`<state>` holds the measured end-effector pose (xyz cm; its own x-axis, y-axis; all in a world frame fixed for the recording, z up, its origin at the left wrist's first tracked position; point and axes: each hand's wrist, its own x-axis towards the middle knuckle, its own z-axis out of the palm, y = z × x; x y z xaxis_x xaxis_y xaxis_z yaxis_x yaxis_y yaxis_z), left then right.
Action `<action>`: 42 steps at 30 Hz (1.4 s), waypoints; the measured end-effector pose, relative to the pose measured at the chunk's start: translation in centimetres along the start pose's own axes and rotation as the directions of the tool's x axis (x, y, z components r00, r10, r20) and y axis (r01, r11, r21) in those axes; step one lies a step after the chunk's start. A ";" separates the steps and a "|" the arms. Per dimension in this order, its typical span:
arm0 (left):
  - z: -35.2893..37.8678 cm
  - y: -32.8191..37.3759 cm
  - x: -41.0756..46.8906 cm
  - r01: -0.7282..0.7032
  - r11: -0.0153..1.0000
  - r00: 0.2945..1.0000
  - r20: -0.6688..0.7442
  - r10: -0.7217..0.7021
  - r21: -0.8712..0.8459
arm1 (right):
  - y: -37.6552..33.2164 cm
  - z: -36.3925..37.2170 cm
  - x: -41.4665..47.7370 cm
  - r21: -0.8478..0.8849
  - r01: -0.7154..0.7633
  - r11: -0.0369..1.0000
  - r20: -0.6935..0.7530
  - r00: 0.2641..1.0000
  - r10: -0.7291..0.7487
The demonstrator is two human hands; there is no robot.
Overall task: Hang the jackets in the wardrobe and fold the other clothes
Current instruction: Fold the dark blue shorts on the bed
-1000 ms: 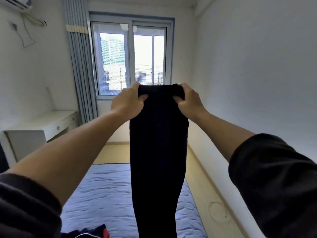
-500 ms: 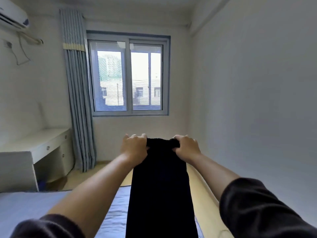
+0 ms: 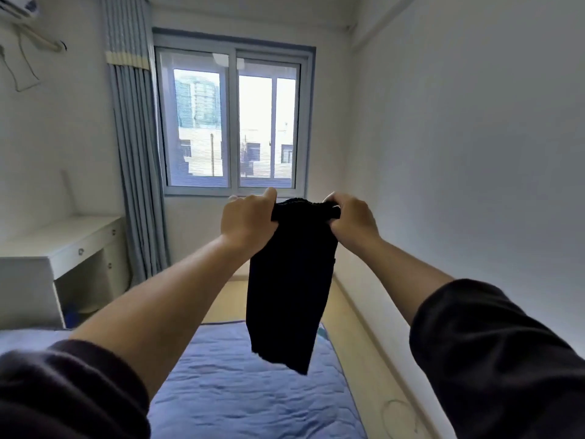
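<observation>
Black garment (image 3: 289,289) hanging below both grips, L hand (image 3: 247,221), R hand (image 3: 354,218)

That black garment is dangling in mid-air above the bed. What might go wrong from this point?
1. The left hand and right hand grip only the bunched top edge of the black garment. If either grip loosens, that corner would probably sag and the fold would come out crooked.
2. The garment hangs free towards the right side of the bed. Lowered carelessly, its end might land on the floor instead.
</observation>
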<state>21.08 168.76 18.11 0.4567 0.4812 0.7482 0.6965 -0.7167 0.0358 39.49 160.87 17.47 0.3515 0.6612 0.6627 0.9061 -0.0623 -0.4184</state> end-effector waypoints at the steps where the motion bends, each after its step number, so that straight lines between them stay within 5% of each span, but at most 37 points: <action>1: 0.6 0.5 -1.8 -0.016 1.000 0.999 0.029 0.015 0.012 | 0.8 0.4 -2.0 0.005 -0.001 1.000 0.029 1.000 0.001; 6: 4.9 3.6 -14.4 -0.075 0.992 0.964 0.261 0.045 0.105 | 5.9 3.7 -15.7 0.001 -0.057 0.998 0.208 0.977 0.056; 10: 8.5 7.1 -29.7 -0.052 0.996 0.864 0.504 0.009 0.071 | 10.1 6.9 -31.2 -0.033 -0.152 0.988 0.417 0.896 0.152; 15: 10.6 11.9 -51.6 0.048 0.998 0.674 0.736 -0.070 0.051 | 13.6 9.5 -52.7 -0.102 -0.233 0.967 0.683 0.691 0.239; 20: 10.2 14.5 -66.1 0.181 0.982 0.425 0.904 -0.038 -0.044 | 15.1 10.0 -67.6 -0.134 -0.330 0.935 0.883 0.388 0.264; 24: 11.0 14.4 -69.1 0.412 0.904 0.297 0.955 -0.014 -0.115 | 16.3 10.8 -70.2 -0.123 -0.423 0.898 0.929 0.269 0.253; 29: 15.1 12.8 -68.3 0.627 0.763 0.312 0.948 -0.058 -0.160 | 18.2 13.4 -68.4 -0.082 -0.541 0.837 0.912 0.299 0.282; 34: 21.5 9.8 -68.6 0.690 0.685 0.319 0.948 0.002 -0.234 | 21.0 18.1 -68.0 -0.049 -0.761 0.647 0.905 0.241 0.352; 39: 22.7 9.7 -73.2 0.806 0.574 0.177 0.984 0.002 -0.146 | 21.8 20.3 -72.7 -0.025 -0.920 0.391 0.884 0.162 0.439; 42: 20.9 11.5 -77.0 0.820 0.553 0.154 0.987 0.035 -0.147 | 21.7 19.2 -77.0 -0.041 -0.942 0.332 0.891 0.116 0.438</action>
<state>5.52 134.02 -52.92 0.6411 0.5476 -0.5377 0.6782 -0.0762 0.7310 27.55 122.97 -54.53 0.2280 0.7154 -0.6604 -0.0206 -0.6746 -0.7379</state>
